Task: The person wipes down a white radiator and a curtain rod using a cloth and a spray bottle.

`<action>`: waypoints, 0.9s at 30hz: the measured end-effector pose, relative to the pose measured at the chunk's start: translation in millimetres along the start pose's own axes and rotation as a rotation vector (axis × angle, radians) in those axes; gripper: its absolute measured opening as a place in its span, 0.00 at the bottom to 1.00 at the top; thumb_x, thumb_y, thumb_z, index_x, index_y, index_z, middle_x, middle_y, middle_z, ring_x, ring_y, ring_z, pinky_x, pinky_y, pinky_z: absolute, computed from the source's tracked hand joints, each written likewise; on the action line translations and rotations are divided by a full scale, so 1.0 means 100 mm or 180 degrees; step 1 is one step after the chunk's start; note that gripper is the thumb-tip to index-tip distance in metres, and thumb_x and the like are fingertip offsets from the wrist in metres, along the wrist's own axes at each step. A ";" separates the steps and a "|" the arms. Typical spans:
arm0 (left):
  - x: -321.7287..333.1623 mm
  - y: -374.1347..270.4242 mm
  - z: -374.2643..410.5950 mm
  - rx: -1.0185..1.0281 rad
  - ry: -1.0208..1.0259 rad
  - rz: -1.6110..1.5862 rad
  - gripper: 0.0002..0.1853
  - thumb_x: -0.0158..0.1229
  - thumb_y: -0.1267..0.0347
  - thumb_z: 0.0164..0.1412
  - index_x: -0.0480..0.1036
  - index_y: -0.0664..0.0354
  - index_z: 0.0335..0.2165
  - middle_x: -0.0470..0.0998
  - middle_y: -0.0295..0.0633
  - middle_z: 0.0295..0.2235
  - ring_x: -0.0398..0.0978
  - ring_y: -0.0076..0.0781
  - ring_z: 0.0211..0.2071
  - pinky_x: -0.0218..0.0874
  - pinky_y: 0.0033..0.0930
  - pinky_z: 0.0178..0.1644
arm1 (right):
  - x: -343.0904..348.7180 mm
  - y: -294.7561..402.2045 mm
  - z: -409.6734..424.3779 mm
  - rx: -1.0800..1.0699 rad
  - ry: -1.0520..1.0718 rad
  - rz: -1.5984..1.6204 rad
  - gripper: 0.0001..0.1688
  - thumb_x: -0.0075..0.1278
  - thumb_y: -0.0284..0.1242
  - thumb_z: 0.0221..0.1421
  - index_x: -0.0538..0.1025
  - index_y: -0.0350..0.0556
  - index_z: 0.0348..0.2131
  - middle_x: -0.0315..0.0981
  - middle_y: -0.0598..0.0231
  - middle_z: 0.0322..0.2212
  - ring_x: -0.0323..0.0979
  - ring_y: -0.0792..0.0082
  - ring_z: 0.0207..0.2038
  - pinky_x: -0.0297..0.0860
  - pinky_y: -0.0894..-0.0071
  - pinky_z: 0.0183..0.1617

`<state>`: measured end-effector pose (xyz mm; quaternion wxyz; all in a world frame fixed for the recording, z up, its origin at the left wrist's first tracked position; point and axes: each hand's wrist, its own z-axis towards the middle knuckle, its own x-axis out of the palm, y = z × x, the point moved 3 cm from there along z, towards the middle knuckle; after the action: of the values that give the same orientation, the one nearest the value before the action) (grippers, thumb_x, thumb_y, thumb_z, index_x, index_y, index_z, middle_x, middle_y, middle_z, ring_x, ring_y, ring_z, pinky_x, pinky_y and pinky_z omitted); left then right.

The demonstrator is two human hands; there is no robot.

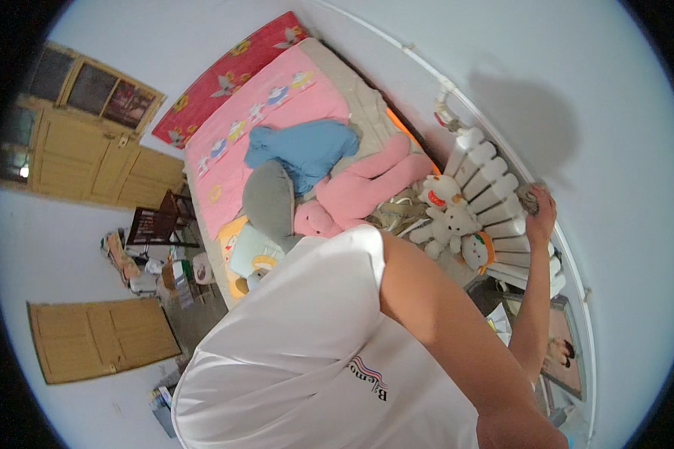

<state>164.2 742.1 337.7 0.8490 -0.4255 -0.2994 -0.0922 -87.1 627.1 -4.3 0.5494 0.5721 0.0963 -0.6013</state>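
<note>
My right hand (541, 216) grips a crumpled grey cloth (530, 197) at the top of a white column radiator (486, 182). The fingers curl around the cloth, close to the wall and a white pipe (505, 137). A bare arm (443, 320) crosses in front of my white shirt (292, 337) towards the lower right and covers part of the forearm behind it. My left hand is out of view. Several plush toys, among them a white bear (452, 224) and a round toy with an orange band (477, 250), lie on the bed against the radiator.
Pink bedding (264, 123) covers much of the bed, with a large pink plush (365, 185), a blue cloth (303, 149) and a grey cushion (268, 193) on top. A framed picture (564, 348) stands below the radiator. A dark wooden chair (160, 227) is beyond the bed.
</note>
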 end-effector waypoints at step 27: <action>0.00 -0.06 -0.15 0.0174 0.0056 0.0053 0.38 0.68 0.53 0.55 0.65 0.64 0.56 0.74 0.42 0.37 0.73 0.34 0.42 0.65 0.34 0.47 | 0.00 0.08 0.00 -0.0262 -0.0175 -0.0003 0.35 0.44 0.09 0.36 0.76 0.49 0.47 0.74 0.61 0.52 0.64 0.44 0.60 0.60 0.51 0.66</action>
<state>168.6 726.3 335.1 0.8636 -0.4038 -0.2909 -0.0807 -80.7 623.9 -0.5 0.5746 0.5323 0.1060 -0.6126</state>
